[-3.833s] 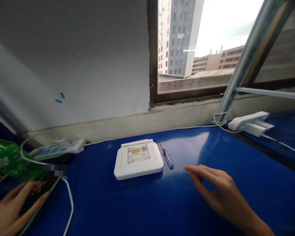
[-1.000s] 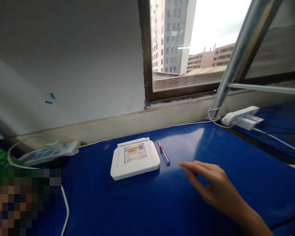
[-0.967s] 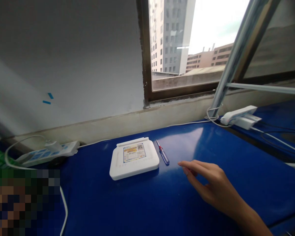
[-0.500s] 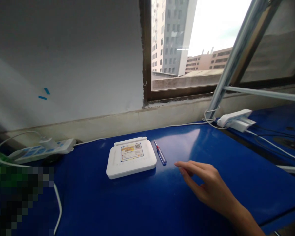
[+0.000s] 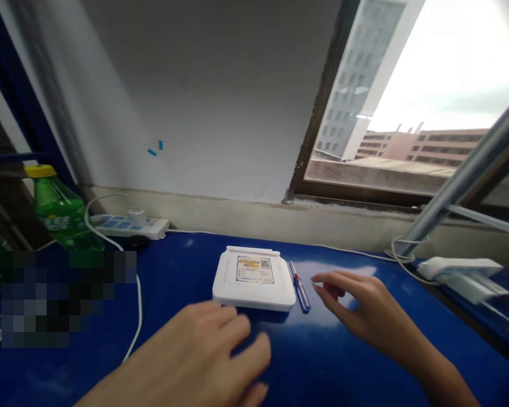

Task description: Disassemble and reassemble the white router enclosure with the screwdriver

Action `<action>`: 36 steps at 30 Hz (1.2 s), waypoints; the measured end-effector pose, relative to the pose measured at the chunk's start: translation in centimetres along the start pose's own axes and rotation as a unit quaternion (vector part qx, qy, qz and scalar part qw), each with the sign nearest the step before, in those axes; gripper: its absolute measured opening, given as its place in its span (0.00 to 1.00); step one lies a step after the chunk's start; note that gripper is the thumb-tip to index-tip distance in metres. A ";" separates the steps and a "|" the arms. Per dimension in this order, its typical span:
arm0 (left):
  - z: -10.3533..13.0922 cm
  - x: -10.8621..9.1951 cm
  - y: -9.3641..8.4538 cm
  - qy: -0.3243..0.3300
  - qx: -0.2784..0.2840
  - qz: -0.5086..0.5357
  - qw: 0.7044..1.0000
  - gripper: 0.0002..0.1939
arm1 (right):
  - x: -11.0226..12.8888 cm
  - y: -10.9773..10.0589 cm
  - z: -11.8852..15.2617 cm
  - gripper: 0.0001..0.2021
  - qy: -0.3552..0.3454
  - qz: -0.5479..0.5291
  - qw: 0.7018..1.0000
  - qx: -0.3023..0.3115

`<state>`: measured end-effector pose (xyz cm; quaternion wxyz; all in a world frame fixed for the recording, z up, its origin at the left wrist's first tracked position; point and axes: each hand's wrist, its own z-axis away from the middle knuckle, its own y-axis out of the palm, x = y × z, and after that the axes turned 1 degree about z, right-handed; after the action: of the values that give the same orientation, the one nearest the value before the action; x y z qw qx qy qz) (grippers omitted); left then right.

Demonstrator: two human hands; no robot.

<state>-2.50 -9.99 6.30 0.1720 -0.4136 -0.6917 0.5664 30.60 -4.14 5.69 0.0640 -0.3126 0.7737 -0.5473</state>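
A flat white router-like device point(image 5: 254, 295) lies on the blue table, with a printed label and QR code on its upper face. A screwdriver point(image 5: 300, 287) with a clear handle and a red collar rests along its right side. My left hand point(image 5: 203, 350) hovers in front of the device, fingers loosely bent and thumb apart, holding nothing visible. To the right of the screwdriver, my right hand point(image 5: 360, 299) hangs with thumb and index finger apart and nothing between them. It does not appear to touch the screwdriver.
At the left stand a green bottle point(image 5: 61, 212) with a yellow cap and a white power strip point(image 5: 155, 228). A white cable point(image 5: 139, 305) runs down the table's left side. Another power strip point(image 5: 453, 268) and a slanted metal pole point(image 5: 462, 167) are at the right.
My left hand has come into view from below, in front of the white device. My right hand stays near the screwdriver, its fingers more curled. The view has swung left, showing the bottle.
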 end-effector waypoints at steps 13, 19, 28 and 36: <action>-14.3 6.8 -1.2 -0.135 0.207 0.010 0.969 0.40 | -1.1 2.2 -8.7 0.10 0.207 0.148 0.963 0.089; -14.2 7.6 0.6 -0.134 0.248 0.031 0.959 0.57 | -2.7 5.2 -6.1 0.10 0.284 0.147 0.937 0.138; -15.9 6.4 3.6 -0.056 0.201 -0.002 0.978 0.55 | -3.9 5.0 -4.0 0.19 0.241 0.040 0.956 0.164; -16.5 5.4 6.3 -0.041 0.182 -0.030 0.982 0.58 | -5.0 4.2 -3.5 0.27 0.231 -0.096 0.941 0.230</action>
<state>8.31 4.88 4.20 0.2329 -0.3314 -0.5953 0.6940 31.33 2.29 2.13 -0.0990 -0.2272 0.5868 -0.7709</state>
